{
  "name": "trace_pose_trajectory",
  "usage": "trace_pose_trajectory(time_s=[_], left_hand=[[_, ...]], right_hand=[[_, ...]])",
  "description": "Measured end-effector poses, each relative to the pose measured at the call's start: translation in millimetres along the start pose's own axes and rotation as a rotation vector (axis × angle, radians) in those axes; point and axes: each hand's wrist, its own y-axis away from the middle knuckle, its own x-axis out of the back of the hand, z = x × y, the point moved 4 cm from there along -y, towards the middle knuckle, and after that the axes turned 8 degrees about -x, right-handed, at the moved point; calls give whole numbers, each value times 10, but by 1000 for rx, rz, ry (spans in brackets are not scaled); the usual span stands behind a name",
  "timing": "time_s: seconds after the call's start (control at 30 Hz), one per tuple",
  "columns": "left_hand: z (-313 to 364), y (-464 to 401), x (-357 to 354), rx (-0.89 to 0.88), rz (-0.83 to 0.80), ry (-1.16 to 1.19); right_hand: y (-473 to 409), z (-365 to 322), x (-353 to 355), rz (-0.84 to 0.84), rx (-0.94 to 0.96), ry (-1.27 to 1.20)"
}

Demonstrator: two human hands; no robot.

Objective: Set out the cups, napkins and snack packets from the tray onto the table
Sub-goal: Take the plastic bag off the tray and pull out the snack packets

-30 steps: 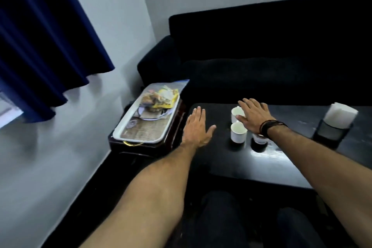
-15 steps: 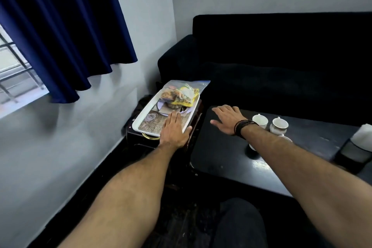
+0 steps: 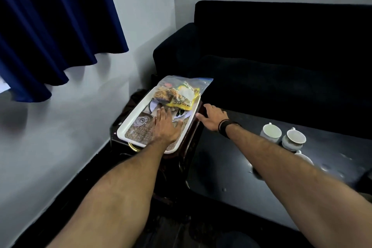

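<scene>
The tray (image 3: 128,125) is sitting on a dark side stand (image 3: 187,147) just left of the black table (image 3: 231,167), and both hands are now arriving at it. A second ago they were lying flat on the table by the cups; now the left hand (image 3: 166,127) is reaching over the tray's woven mat with fingers straight and spread, holding nothing, its fingertips nearing the plate (image 3: 154,105) under the snack bag (image 3: 177,92). The right hand (image 3: 213,117) is also open and empty, hovering just beside the tray's right rim. Three cups (image 3: 270,133) are standing together on the table, well apart from the tray, so the cup part is looking done and the reach is likely turning to the snack packets. That clear zip bag, holding several packets, is lying at the tray's far end and overhanging it. A small glass (image 3: 141,122) is standing on the tray near the left hand. Beyond are a dark sofa (image 3: 281,56) and a blue curtain (image 3: 50,26).
</scene>
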Motion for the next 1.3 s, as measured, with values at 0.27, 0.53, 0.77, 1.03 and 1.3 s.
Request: trace_pose_trajectory(time_s=[0.27, 0.53, 0.77, 1.03, 1.3], left_hand=[[-97, -313, -533, 88, -43, 17], [-84, -324, -606, 93, 10, -64], [-87, -320, -598, 90, 1, -83], [-95, -338, -629, 94, 34, -72], [-135, -322, -644, 110, 4, -124]], right_hand=[[-883, 58, -185, -68, -176, -314], [-1595, -14, -276, -115, -347, -578], [-1896, -105, -139, -15, -339, -724], [-1701, -410, -162, 46, -310, -1090], [-1384, -710, 62, 61, -207, -1252]])
